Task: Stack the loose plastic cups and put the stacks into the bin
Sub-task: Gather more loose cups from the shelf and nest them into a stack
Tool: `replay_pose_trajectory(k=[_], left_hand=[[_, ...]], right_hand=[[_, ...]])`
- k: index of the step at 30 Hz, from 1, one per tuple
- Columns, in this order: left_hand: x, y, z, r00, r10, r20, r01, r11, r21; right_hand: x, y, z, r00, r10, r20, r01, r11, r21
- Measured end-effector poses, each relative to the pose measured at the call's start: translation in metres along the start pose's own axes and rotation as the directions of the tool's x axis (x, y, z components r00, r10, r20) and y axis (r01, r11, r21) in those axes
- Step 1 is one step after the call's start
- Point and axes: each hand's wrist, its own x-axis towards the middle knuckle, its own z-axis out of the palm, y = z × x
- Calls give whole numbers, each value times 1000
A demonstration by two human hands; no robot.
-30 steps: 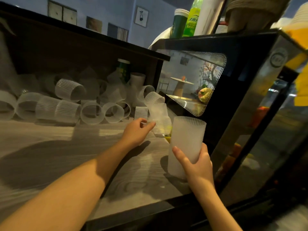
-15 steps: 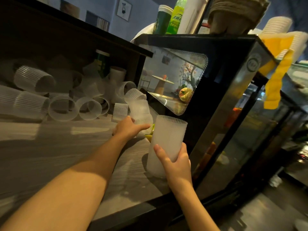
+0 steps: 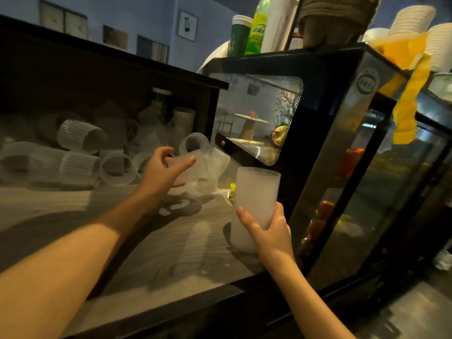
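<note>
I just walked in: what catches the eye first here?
The tall frosted cup stack, upright near the counter's right edge, gripped low by the right hand. Beside it, the left hand holds a blurred loose cup above the counter. Behind lies a jumble of ribbed cups on their sides.

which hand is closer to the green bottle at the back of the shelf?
Left. The left hand grips a loose cup just below and in front of the green bottle; the right hand holds the cup stack farther right, near the counter edge.
</note>
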Motion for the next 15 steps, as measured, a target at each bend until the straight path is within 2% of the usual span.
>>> replay_pose_trajectory(k=[4,7,11,15], left_hand=[[-22,25,-23,986,165,-21,-164,986,19],[-39,33,-33,973,229,13,-229,973,29],[-50,36,-40,981,167,101,-151,977,-152],[-56,41,-35,990,141,28,-134,976,-172]], right_hand=[[0,0,0,1000,-8,12,8,1000,-18],[-1,-1,0,999,-17,30,19,999,-47],[1,0,3,996,-67,64,76,986,-151],[0,-1,9,986,-122,109,142,970,-199]])
